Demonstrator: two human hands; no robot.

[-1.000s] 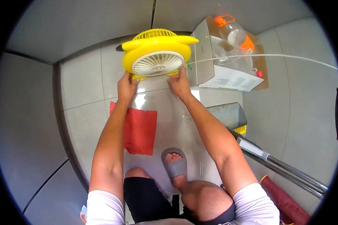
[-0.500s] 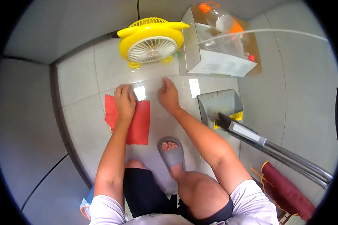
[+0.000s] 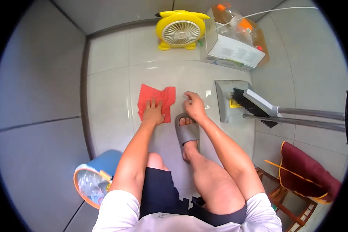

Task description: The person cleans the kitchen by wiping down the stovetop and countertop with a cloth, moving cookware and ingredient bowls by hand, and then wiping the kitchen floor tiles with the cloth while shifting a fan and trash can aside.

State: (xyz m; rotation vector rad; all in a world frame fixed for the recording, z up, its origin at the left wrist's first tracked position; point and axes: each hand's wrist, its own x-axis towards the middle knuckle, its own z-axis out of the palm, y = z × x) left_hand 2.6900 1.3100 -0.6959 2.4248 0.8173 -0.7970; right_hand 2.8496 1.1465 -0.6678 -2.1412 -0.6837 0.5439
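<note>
My left hand lies flat with its fingers spread on a rumpled red cloth with zigzag edges. The cloth rests on the pale tiled floor. Just to the right of the cloth is my right hand, its fingers loosely bent and a gap showing between thumb and forefinger. Nothing can be seen in it. Directly below that hand is the grey slipper on my foot.
A yellow fan and a carton of plastic bottles stand at the back. On the right are a dustpan and a brush. A lined bin stands at lower left, a wooden stool with maroon fabric at lower right.
The view has shifted, bringing the bin and stool into sight. My left hand has gone to the cloth's near part, and the cloth is more creased. My right hand's fingers have loosened.
</note>
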